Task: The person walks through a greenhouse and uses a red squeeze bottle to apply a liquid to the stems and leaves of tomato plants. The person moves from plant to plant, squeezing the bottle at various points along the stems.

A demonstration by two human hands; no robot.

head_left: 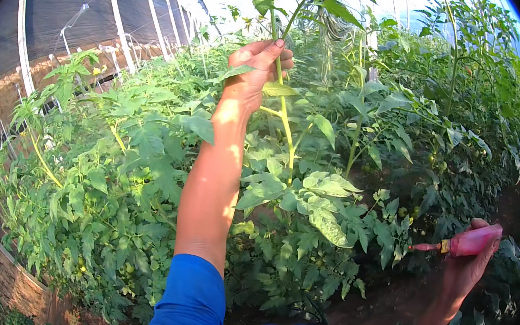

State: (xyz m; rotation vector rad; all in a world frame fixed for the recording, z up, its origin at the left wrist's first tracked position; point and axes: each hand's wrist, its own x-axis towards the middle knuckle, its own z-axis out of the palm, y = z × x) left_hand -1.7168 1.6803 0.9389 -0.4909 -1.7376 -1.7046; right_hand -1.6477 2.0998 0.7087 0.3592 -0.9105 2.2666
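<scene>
My left hand (262, 63) is raised at the upper middle, its thumb and fingers closed around the green stem of a tall tomato plant (286, 122). Leaves and small yellow flowers show above the grip. Low on the right, my right hand (469, 266) holds a pink, translucent squeeze bottle (474, 241). The bottle has a yellow collar and a narrow pink nozzle that points left toward tomato foliage. Whether the nozzle touches a leaf I cannot tell. A bundle of pale twine (334, 25) hangs to the right of the held stem, behind the leaves.
Dense tomato plants (125, 185) fill the left, and taller ones (473, 91) stand on the right with green fruit (402, 212) low down. A dark mesh wall (69, 7) with white posts (117, 13) runs along the left. Bare soil (367, 317) shows near my body.
</scene>
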